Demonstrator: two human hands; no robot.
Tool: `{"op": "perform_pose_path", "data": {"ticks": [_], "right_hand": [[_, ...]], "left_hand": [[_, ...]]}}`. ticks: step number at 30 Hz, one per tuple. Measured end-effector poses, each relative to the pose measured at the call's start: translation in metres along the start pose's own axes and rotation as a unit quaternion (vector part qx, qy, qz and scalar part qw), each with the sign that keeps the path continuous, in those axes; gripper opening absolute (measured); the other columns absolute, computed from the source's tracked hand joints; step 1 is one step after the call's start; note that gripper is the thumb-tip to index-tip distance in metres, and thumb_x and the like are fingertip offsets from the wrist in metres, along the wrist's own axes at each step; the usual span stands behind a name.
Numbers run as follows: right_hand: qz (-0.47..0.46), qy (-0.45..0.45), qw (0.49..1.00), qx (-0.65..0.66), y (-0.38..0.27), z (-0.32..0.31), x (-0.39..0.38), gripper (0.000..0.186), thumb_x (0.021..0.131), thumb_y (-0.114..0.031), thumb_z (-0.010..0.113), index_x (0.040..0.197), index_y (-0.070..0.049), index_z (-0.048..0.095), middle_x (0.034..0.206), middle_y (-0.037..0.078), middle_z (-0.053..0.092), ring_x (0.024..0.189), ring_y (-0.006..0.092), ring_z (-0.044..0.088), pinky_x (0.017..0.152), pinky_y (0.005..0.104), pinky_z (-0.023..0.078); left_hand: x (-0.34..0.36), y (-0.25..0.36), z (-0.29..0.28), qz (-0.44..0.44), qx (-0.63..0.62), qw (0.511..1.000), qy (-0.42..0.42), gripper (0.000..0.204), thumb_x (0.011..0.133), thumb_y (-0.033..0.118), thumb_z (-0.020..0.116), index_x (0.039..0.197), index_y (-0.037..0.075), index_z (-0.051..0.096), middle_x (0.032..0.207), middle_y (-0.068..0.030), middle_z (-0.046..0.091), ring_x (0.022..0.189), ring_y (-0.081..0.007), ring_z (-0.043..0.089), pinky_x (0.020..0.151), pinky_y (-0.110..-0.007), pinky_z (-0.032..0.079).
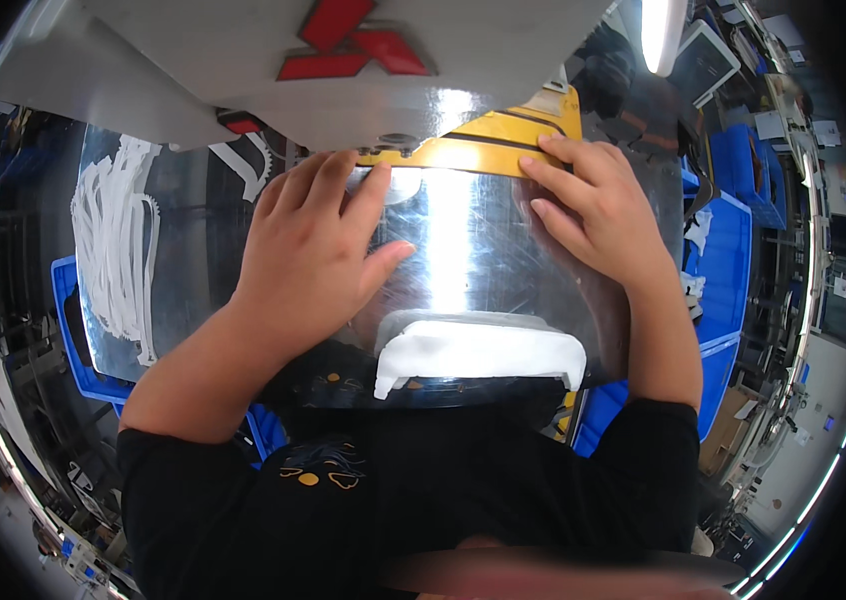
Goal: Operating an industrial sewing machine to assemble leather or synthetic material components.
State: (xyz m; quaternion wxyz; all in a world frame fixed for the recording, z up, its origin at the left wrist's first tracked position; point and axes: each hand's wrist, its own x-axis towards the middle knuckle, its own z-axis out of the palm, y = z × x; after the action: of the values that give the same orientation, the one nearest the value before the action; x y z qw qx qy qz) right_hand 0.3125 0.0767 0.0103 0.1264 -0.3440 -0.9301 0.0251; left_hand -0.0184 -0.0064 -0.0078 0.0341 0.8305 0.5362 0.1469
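A flat yellow plate with dark slots (pixel 483 152) lies at the far side of the shiny metal tabletop, partly under a light grey machine head (pixel 193 60). My left hand (pixel 313 225) rests with its fingers stretched toward the plate's left end; the index fingertip touches it and the thumb is spread to the side. On the plate's right part, my right hand (pixel 591 200) presses its fingertips, fingers apart. Neither hand grips anything. Close to the front edge, a small stack of white curved fabric pieces (pixel 483 352) lies on the metal. The machine head hides part of the plate.
A pile of long white strips (pixel 115 250) covers the tabletop's left side, and another white strip (pixel 243 168) lies beside the machine. Blue bins (pixel 728 270) holding white pieces stand at the right; another blue bin (pixel 68 310) is at the left. A bright lamp (pixel 661 35) hangs above.
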Motion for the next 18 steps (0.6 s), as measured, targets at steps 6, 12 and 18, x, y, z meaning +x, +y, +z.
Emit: {"op": "perform_pose_path", "data": {"ticks": [6,12,18], "right_hand": [[-0.013,0.0,1.0,0.007,-0.0034,-0.0031,0.0015,0.036,0.093,-0.019,0.077,0.128,-0.008,0.078,0.134,0.017,0.072,0.12,0.0324,0.069,0.11,0.0483,0.051],[-0.03,0.013,0.999,0.03,-0.0043,-0.0001,0.003,0.038,0.091,-0.016,0.079,0.128,-0.008,0.077,0.132,0.015,0.073,0.117,0.0315,0.071,0.107,0.0479,0.051],[-0.028,0.004,0.999,0.042,-0.0046,0.0003,0.0015,0.04,0.09,-0.015,0.079,0.13,-0.008,0.076,0.134,0.014,0.073,0.122,0.0313,0.071,0.108,0.0466,0.052]], "left_hand": [[0.0005,0.0004,-0.0015,0.002,0.004,1.0,-0.006,0.066,0.096,0.046,0.08,0.148,0.008,0.065,0.151,-0.0212,0.057,0.14,-0.0419,0.056,0.117,-0.054,0.045],[0.003,0.0013,-0.0031,-0.014,-0.013,1.0,-0.022,0.071,0.095,0.045,0.08,0.149,0.004,0.062,0.15,-0.0235,0.057,0.14,-0.0445,0.055,0.118,-0.055,0.045],[0.0033,-0.0016,0.0007,-0.019,-0.007,1.0,-0.019,0.075,0.095,0.044,0.081,0.151,0.001,0.056,0.149,-0.026,0.056,0.139,-0.0479,0.054,0.12,-0.055,0.043]]}}
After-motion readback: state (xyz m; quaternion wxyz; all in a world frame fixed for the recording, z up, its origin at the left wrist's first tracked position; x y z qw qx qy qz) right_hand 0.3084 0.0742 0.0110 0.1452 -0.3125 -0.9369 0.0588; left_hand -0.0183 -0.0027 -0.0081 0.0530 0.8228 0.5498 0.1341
